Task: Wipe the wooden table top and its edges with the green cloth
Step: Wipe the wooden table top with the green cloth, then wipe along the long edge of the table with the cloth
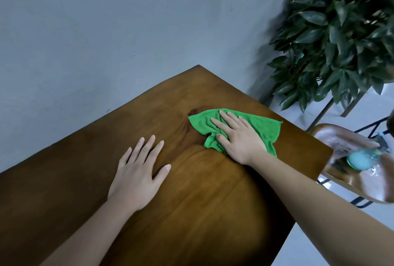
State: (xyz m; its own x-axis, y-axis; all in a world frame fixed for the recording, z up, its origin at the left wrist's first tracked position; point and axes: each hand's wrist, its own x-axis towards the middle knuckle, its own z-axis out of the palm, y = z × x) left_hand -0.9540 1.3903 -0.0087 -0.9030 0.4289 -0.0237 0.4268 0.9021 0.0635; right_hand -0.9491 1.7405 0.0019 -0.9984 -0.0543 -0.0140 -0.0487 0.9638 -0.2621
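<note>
The wooden table top [89, 169] is dark brown and fills the lower middle of the head view, with its far corner against the wall. A crumpled green cloth [264, 129] lies on it near the right edge. My right hand [238, 137] presses flat on the cloth with fingers spread, thumb tucked into a fold. My left hand [140, 171] rests palm down on the bare wood to the left of the cloth, fingers apart, holding nothing.
A grey wall [106, 31] runs behind the table. A leafy plant [336, 35] stands at the right. Beside the table's right edge is a wooden chair seat [349, 184] with a clear spray bottle [360, 157] holding blue liquid lying on it.
</note>
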